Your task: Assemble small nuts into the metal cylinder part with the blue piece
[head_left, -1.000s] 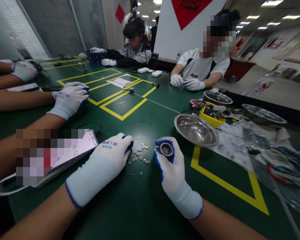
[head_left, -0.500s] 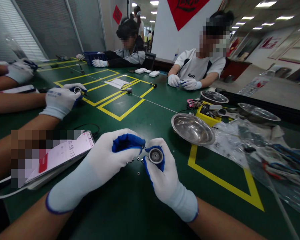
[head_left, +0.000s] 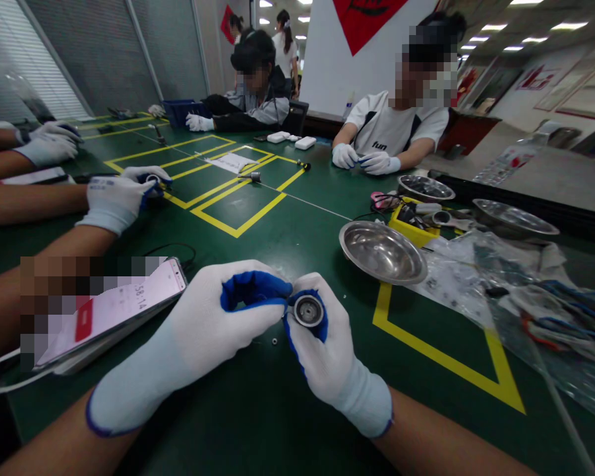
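Note:
Both my hands wear white gloves with blue palms, held over the green table. My right hand [head_left: 322, 340] is wrapped round a round metal cylinder [head_left: 308, 310], its open end facing me and a disc with small holes visible inside. Close against its left side, my left hand [head_left: 242, 301] has thumb and fingers pinched together. Whatever lies between those fingertips is hidden. One small metal nut [head_left: 274, 341] rests on the table below my hands.
A shallow steel bowl [head_left: 384, 254] stands to the right, with a yellow bin [head_left: 411, 228] of parts behind it. Plastic bags [head_left: 480, 277] and gloves lie far right. A phone [head_left: 123, 304] lies at left, near a co-worker's gloved hand [head_left: 112, 201]. Two other people sit across the table.
My left fingertips have closed in towards the cylinder's left side, covering a small dark piece seen between them before. Several nuts are now hidden behind my left hand. The right hand keeps its grip.

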Motion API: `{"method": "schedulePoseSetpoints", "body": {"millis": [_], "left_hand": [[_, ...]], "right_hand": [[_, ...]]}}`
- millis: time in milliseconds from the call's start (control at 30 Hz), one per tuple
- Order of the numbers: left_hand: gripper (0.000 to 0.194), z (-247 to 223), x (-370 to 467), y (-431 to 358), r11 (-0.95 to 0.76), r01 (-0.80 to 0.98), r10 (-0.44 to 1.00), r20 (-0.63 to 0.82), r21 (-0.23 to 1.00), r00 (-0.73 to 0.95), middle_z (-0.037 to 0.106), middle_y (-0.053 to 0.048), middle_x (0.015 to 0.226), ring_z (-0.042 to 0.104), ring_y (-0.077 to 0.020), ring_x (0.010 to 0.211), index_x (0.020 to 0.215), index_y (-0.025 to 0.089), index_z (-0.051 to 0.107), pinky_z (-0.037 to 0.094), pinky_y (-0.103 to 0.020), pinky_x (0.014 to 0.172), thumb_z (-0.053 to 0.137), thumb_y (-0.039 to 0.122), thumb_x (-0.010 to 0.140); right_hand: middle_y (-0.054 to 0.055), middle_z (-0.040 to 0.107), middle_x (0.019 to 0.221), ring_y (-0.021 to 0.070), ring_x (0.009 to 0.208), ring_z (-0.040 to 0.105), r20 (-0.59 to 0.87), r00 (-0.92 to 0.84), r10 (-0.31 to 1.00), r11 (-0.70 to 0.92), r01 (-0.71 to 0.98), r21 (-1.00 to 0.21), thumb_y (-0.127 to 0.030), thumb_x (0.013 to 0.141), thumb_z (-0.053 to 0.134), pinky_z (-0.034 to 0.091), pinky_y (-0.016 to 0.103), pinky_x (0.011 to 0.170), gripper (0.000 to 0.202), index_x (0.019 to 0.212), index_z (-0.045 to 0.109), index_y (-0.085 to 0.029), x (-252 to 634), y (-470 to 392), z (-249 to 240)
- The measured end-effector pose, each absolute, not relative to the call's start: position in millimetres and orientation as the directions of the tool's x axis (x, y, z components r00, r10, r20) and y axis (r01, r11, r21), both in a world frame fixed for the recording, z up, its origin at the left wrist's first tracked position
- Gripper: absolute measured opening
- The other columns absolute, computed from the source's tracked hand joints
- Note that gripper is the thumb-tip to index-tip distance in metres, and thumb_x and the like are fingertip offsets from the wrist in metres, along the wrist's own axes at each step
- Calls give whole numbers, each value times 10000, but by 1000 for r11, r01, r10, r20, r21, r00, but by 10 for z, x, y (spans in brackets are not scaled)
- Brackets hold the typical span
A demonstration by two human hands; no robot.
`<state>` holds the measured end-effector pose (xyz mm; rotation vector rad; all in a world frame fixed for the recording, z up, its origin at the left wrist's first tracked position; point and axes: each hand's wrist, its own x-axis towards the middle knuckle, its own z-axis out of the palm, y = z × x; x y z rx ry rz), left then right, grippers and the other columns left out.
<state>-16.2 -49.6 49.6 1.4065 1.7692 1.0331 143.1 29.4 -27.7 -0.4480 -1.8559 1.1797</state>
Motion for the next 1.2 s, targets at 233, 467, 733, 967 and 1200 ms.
{"method": "schedulePoseSetpoints", "body": {"millis": [233, 467, 733, 967, 1200], "left_hand": [[340, 488, -162, -486, 119, 436, 978, -29, 892, -207, 812, -66, 1020, 756, -270, 943, 1062, 211, 806, 653, -405, 873, 795, 432, 804], [298, 480, -156, -494, 87, 474, 981, 6, 877, -192, 787, -66, 1035, 731, -270, 973, 1010, 216, 817, 634, -418, 912, 759, 453, 840], [218, 460, -125, -494, 86, 610, 985, 24, 788, -171, 703, -43, 1022, 670, -241, 978, 865, 249, 817, 608, -374, 846, 754, 453, 821], [185, 426, -92, -473, 71, 591, 994, -9, 803, -108, 690, -25, 933, 660, -207, 887, 787, 253, 810, 577, -320, 752, 740, 412, 851], [196, 446, -59, -480, 36, 563, 998, -3, 826, -59, 690, -12, 939, 656, -184, 869, 794, 256, 811, 564, -299, 751, 713, 395, 892]], "right_hand": [[10, 569, 859, 188, 788, 581, 443, -581, 683, 454, -138, -880, -227, 950, 552, 513, 363, 742, 35, 919, 542, -240, 1422, 296, -267], [10, 581, 866, 188, 795, 595, 451, -591, 668, 474, -128, -871, -210, 936, 556, 528, 368, 750, 36, 932, 536, -239, 1410, 300, -240], [7, 561, 877, 183, 776, 585, 433, -651, 623, 482, -117, -868, -224, 930, 578, 518, 364, 716, 74, 919, 508, -244, 1427, 298, -238], [23, 577, 911, 196, 807, 602, 407, -695, 592, 472, -110, -875, -214, 897, 594, 542, 379, 737, 106, 929, 499, -250, 1428, 280, -213], [19, 585, 891, 191, 777, 606, 406, -682, 608, 498, -71, -864, -274, 937, 589, 535, 372, 721, 103, 969, 494, -248, 1433, 256, -220]]}}
